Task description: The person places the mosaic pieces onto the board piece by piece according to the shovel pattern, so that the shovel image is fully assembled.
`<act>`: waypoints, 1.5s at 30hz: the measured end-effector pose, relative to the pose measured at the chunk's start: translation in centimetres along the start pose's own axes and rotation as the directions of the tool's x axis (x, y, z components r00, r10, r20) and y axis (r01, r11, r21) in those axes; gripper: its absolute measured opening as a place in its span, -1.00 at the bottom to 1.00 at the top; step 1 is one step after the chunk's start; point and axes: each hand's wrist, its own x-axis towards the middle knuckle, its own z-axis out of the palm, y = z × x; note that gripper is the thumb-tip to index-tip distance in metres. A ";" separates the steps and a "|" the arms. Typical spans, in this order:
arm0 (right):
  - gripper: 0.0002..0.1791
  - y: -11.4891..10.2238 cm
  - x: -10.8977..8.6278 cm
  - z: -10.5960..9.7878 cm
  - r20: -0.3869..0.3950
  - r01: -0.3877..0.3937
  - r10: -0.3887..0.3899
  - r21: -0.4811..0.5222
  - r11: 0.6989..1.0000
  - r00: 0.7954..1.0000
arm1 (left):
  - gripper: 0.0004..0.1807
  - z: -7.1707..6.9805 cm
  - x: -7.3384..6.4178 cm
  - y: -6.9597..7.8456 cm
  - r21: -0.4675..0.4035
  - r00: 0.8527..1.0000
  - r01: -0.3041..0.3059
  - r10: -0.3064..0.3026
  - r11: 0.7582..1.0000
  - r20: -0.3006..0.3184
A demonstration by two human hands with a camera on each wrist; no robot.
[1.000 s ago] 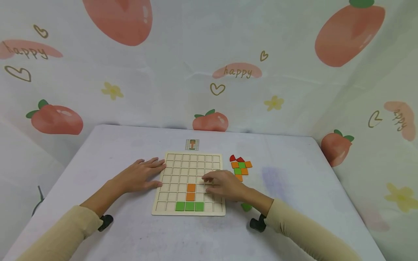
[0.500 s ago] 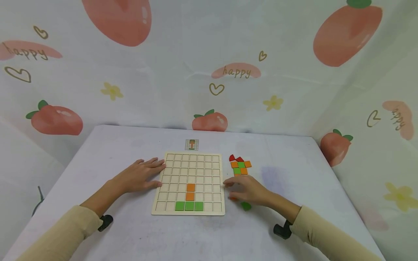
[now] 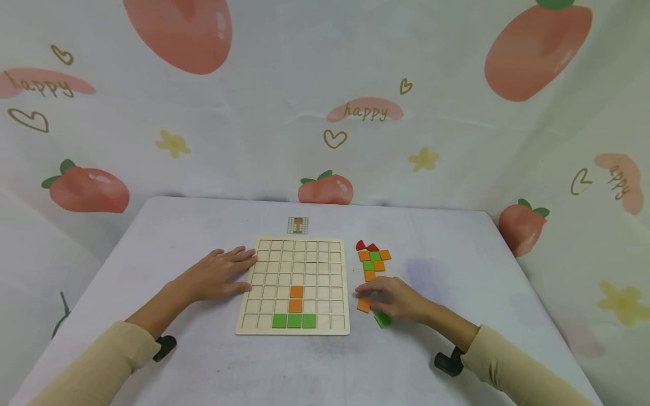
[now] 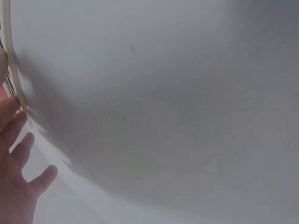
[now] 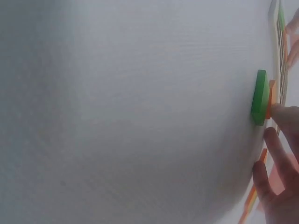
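A pale wooden grid board (image 3: pixel 272 257) lies on the table, with three green square tiles (image 3: pixel 294 321) in its nearest row and two orange tiles (image 3: pixel 296 292) in a column above the middle one. My left hand (image 3: pixel 218 274) rests with spread fingers along the board's left edge. Right of the board, my right hand (image 3: pixel 398 298) hovers low with loosely bent fingers. Its thumb is close to a loose orange tile (image 3: pixel 363 305) and a green piece (image 3: pixel 382 320). In the right wrist view the thumb tip overlaps the orange tile, beside the green piece (image 5: pixel 259 98).
Beyond the right hand lies a cluster of orange and green tiles (image 3: pixel 374 256), with two red pieces (image 3: pixel 373 247) at its far end. A small printed grid card (image 3: pixel 298 225) lies behind the board. A fruit-patterned cloth (image 3: pixel 254 113) hangs behind the table.
My right hand has moved from above the board rightward to the loose pieces, then slightly farther right, uncovering the orange tile. The left hand stays at the board's edge.
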 end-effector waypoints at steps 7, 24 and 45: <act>-0.57 0.3 0.0 0.2 -0.006 0.024 -0.025 -0.032 0.999 1.000 | -0.25 0.3 0.0 -0.2 0.001 1.000 0.004 -0.004 1.000 -0.004; -0.59 0.1 0.2 0.1 -0.024 0.033 -0.035 -0.069 0.997 0.999 | -0.24 0.3 0.1 -0.2 0.015 1.000 0.003 -0.003 1.000 0.003; -0.64 -0.9 3.4 -0.8 -0.110 0.132 -0.134 -0.030 0.991 0.985 | -0.24 0.2 0.1 -0.1 0.000 1.000 0.001 -0.001 1.000 -0.003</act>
